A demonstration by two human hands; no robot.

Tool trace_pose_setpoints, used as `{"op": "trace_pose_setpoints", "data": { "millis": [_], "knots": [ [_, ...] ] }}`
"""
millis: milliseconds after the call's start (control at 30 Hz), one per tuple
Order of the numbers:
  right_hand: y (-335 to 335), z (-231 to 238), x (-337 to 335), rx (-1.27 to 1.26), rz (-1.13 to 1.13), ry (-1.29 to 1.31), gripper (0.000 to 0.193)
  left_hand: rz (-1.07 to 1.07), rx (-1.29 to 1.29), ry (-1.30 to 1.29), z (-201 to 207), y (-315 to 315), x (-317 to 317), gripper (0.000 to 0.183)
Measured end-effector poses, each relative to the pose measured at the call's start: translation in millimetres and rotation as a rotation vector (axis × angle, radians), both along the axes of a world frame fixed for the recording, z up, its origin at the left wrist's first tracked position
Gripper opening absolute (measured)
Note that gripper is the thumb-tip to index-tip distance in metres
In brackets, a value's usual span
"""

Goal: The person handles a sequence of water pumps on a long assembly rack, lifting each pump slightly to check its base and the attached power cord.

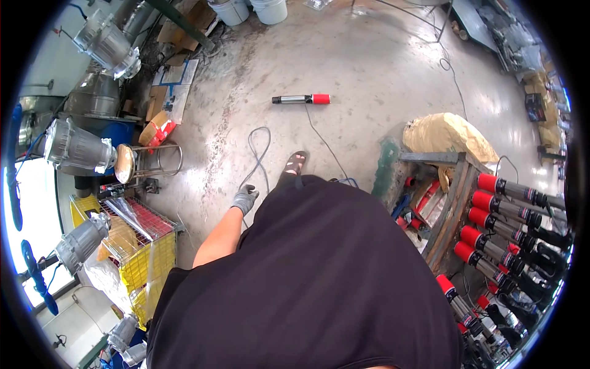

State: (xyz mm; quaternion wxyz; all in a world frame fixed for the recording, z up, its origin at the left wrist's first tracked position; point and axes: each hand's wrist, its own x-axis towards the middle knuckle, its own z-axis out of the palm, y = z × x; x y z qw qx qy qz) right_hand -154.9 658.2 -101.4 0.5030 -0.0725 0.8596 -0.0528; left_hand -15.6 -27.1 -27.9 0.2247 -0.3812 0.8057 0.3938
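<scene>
My left hand (244, 200), in a grey work glove, is low over the floor to the left of my body. Its fingers are curled round a thin grey cable (261, 161), which makes a long loop on the concrete beyond the hand. My right hand is out of sight. Ahead on the floor lies a slim cylindrical device (301, 99) with a red end, a silver body and a black end. From it a dark cord (326, 142) runs back toward my body. One sandalled foot (295, 162) shows past my dark clothing.
On the right, several similar red-ended cylinders (491, 212) lie side by side next to a worn frame (453, 215). A bulging tan sack (452, 135) stands behind it. To the left are a round stool (124, 163), a yellow wire basket (147, 267) and metal lamp-like housings (77, 146).
</scene>
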Motion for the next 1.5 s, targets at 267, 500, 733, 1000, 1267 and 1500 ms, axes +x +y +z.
{"op": "trace_pose_setpoints", "data": {
  "millis": [267, 500, 733, 1000, 1267, 1500],
  "knots": [
    [-166.6, 96.5, -102.9, -0.047, -0.025, 0.172, 0.047, 0.052, 0.015, -0.132, 3.3, -43.1, 1.8, 0.048],
    [-310.2, 183.1, -189.7, -0.161, 0.037, 0.337, 0.047, 0.068, 0.05, -0.119, -31.6, -92.8, 17.7, 0.05],
    [-338.9, 229.9, -231.9, -0.603, -0.737, 0.296, 0.045, -0.044, -0.005, -0.188, -9.6, -124.8, -38.3, 0.049],
    [-175.1, 204.1, -151.0, -0.326, -0.842, 0.494, 0.036, -0.319, 0.031, -0.188, 0.4, -130.9, -135.5, 0.052],
    [-11.0, 230.7, 324.2, 0.235, -1.121, 0.225, 0.038, -0.675, -0.019, -0.195, 4.1, -113.4, -237.1, 0.054],
    [-195.3, 214.5, 529.9, 0.198, -1.732, -0.137, 0.033, -1.018, -0.089, -0.098, -12.4, -38.7, -326.6, 0.054]
  ]
}}
